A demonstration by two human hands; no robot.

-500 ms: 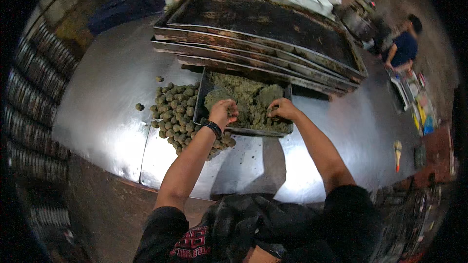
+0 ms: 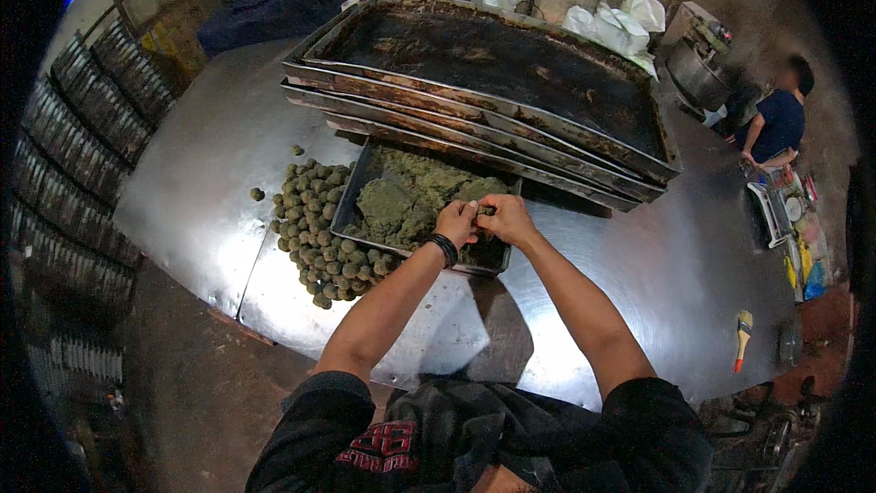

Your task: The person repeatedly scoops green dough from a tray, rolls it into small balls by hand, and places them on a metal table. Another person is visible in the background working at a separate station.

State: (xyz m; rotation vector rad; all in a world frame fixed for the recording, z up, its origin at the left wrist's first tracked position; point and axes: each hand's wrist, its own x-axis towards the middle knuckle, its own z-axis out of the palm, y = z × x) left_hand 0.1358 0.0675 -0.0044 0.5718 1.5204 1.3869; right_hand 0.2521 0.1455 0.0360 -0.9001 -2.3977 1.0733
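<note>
My left hand [image 2: 459, 222] and right hand [image 2: 508, 217] meet over the pan's [image 2: 349, 196] right half, fingers curled; whether they grip anything, I can't tell. Greenish dough [image 2: 388, 205] lies inside it, balls [image 2: 315, 237] heaped left.

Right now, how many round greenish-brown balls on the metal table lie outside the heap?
2: one ball left of the heap, another ball beyond its far edge. The bare left forearm may hide others.

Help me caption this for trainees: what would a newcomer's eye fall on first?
Probably the stack of large, darkened metal trays across the metal table. Next, the heap of greenish-brown balls left of the rectangular pan of greenish paste. The left hand and right hand are close together over the pan's right part.
</note>
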